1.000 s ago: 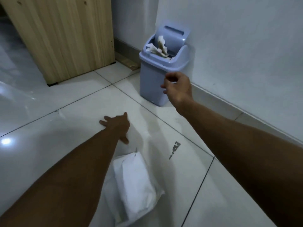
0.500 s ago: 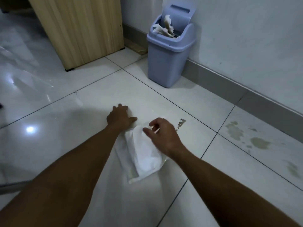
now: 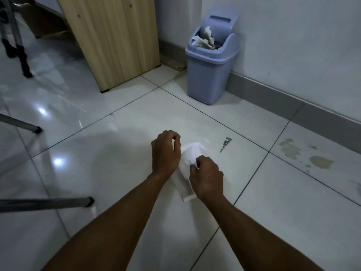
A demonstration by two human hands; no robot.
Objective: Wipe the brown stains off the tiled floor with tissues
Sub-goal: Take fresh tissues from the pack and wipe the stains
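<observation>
Now tissue pack (image 3: 186, 189) lies lengthwise away from viewer — both hands gripping: left (image 3: 165, 153), right (image 3: 207, 178).

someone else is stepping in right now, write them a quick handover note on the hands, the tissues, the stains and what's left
Left hand: curled over the far end of the white tissue pack, steadying it on the floor.
Right hand: pinching a tissue at the pack's opening, partly pulled up.
Brown stains: on the tile to the right, near the grey skirting, apart from both hands and not yet wiped.
Blue bin: against the wall, crumpled used tissues sticking out under its swing lid.
Done: some tissues already binned.
Left: pull the tissue free, wipe the stains, bin the tissue.
</observation>
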